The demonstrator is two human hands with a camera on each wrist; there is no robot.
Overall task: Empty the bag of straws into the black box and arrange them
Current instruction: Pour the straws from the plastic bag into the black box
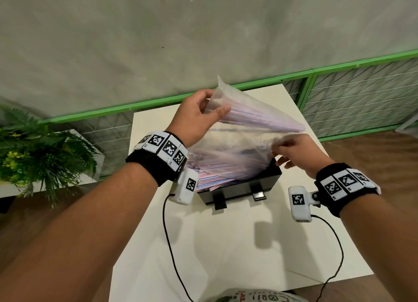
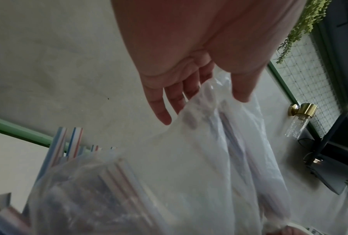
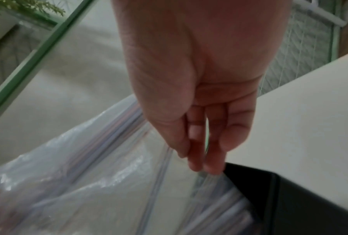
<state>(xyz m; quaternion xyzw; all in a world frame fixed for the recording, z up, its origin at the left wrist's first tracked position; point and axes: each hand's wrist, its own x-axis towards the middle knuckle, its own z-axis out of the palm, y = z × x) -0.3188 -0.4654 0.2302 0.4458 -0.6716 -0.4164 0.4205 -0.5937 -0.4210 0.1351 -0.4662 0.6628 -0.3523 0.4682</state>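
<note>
We grasp the clear plastic bag [image 1: 235, 143] with left hand [image 1: 194, 118] and right hand [image 1: 298, 152], tipping striped paper straws [image 1: 210, 180] into the rectangular black box [image 1: 239, 189] on the white table [image 1: 226, 245].

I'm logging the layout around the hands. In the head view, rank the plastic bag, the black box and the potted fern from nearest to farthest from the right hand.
1. Plastic bag: pinched by the right hand at its near right edge.
2. Black box: just below and left of that hand, on the white table.
3. Potted fern: far left, off the table.
</note>
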